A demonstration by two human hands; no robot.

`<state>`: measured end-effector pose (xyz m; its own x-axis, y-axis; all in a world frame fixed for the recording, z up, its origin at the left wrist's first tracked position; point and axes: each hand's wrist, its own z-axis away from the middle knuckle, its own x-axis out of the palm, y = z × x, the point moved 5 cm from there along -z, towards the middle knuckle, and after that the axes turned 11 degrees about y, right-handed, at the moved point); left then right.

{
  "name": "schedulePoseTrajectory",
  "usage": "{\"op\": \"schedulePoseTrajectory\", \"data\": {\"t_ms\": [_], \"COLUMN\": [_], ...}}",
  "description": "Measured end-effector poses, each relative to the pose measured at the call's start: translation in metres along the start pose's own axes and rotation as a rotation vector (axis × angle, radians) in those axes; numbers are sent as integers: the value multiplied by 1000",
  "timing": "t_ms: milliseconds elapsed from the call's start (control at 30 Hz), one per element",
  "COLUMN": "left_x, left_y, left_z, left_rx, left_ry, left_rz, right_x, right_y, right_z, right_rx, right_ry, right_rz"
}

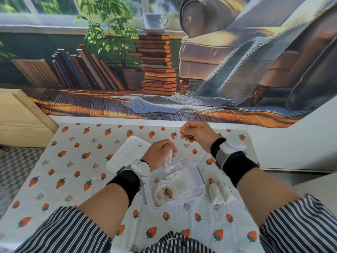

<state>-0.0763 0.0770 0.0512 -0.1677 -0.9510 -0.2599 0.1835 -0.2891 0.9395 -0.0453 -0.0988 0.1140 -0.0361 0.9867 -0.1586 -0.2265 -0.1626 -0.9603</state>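
My left hand (160, 149) holds a small white cloth pouch (168, 161) by its top, hanging over a clear plastic box (197, 193). My right hand (196, 133) is raised behind it and pinches a thin drawstring (176, 137) that runs towards the pouch. Inside the box lie flat empty white pouches (179, 178) and a clear bag of pale round beans (166, 193). Two filled, tied pouches (221, 193) lie on the cloth to the right of the box.
The box's clear lid (125, 154) lies on the strawberry-print tablecloth (73, 170) behind and left of the box. A wall hanging picturing books and an armchair rises behind the table. A cream radiator (20, 117) stands at the left.
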Motion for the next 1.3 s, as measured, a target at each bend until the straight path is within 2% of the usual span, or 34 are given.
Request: {"op": "schedulePoseTrajectory", "data": {"t_ms": [67, 133, 200, 233, 433, 500, 667, 867, 1067, 1167, 1300], "left_x": [-1, 1, 8, 12, 43, 54, 77, 116, 137, 134, 124], "left_y": [0, -2, -1, 0, 17, 23, 24, 21, 3, -11, -24], "left_z": [3, 5, 6, 5, 0, -1, -5, -3, -5, -4, -1], "left_rx": [-12, -12, 5, 22, 82, 82, 87, 83, 48, 31, 32], "left_ry": [31, 62, 87, 94, 103, 105, 121, 26, -36, -32, 13], "left_rz": [-20, -33, -55, -66, -103, -94, -73, -63, -158, -205, -275], "right_x": [-4, -7, -10, -11, -2, -5, -28, -60, -97, -106, -97], "right_y": [8, 18, 28, 30, 43, 52, 66, 94, 145, 178, 222], "right_z": [2, 3, 5, 7, 26, 26, 32, 39, 39, 36, 35], "right_rx": [53, 87, 69, 42, -34, -46, -16, 18, 147, 276, 438], "right_ry": [-30, -115, -196, -204, -245, -171, -43, 27, 95, 100, -7], "right_rz": [156, 470, 757, 814, 818, 781, 511, 476, 510, 593, 737]}}
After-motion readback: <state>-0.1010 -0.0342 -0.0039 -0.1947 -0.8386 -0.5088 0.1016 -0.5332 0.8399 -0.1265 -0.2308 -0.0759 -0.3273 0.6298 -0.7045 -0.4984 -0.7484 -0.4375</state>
